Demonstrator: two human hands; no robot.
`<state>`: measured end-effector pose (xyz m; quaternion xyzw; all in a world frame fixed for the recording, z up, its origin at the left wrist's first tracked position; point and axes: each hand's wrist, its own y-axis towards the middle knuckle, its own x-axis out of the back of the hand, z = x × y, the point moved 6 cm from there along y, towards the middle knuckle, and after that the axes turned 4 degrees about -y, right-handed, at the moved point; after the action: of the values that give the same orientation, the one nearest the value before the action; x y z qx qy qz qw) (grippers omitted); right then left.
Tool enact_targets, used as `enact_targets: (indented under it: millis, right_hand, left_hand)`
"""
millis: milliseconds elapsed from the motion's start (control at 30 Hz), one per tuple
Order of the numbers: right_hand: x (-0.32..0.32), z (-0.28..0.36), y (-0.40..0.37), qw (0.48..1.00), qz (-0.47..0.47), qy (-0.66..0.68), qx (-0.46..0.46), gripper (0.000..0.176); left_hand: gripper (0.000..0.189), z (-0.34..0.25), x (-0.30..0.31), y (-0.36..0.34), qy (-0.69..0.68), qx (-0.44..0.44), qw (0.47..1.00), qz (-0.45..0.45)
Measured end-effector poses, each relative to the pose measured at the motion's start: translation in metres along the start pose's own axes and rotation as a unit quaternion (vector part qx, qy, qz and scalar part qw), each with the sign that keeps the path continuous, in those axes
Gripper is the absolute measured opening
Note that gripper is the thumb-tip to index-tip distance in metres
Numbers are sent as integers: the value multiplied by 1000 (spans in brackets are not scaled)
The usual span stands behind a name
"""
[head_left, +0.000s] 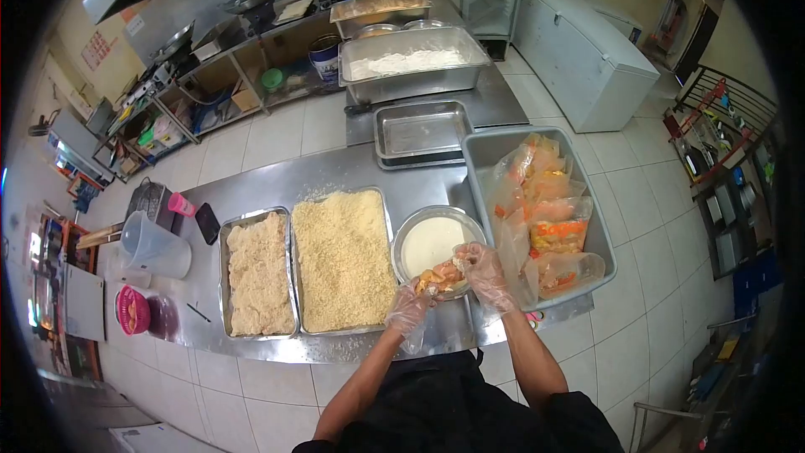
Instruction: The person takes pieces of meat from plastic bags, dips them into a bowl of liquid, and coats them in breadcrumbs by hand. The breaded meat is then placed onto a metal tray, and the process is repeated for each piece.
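Clear plastic gloves on both hands, head view: left hand (407,306) has fingers curled on the left end of the raw meat (440,278), right hand (486,275) pinches its right end. Meat is above the near rim of the metal bowl (399,239) of white batter (434,244), toward the steel table's (335,167) right end. Crumb tray (344,260) sits just left of bowl, coated-meat tray (258,273) beyond it; grey tub (605,239) with bagged food (558,222) at right edge.
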<state>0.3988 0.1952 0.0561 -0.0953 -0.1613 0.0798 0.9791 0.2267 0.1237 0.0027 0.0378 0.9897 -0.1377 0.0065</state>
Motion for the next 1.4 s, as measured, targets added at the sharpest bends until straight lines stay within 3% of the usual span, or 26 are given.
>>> enact_targets:
  millis: [133,233,333,433,533,633,700,833,1033,1233,1400]
  right_hand:
    - [4,-23,10,995,36,86,39,30]
    - [-7,3,-10,968,191,141,-83,35]
    - [-18,-14,-13,923,212,288,-141,36]
    - [-19,-16,-15,884,248,373,-135,41]
    - [-14,-17,-13,886,229,379,-139,32]
    - [-8,-12,-3,936,197,253,-146,25]
    - [-3,-6,4,977,180,86,-81,23]
    - [-5,6,22,973,118,-196,-32,25]
    - [-25,-45,59,949,50,-306,53,27]
    - [-36,-59,71,930,23,-365,34,24]
    - [-51,-75,85,900,-11,-414,134,23]
  left_hand:
    - [41,-12,2,0,-83,-6,996,-20]
    - [40,-24,6,-2,10,-26,1000,-8]
    - [43,-27,7,-3,-21,-34,999,34]
    - [44,-35,5,-10,-42,-36,996,63]
    - [42,-34,5,-11,-37,21,996,76]
    - [37,-16,11,-2,13,72,997,18]
    - [35,11,15,6,-44,85,995,8]
    - [32,32,19,9,-91,72,993,-2]
    - [21,66,27,25,-151,48,987,-23]
    - [22,46,43,6,-126,-19,990,-64]
    - [25,48,54,-13,-110,-19,992,-63]
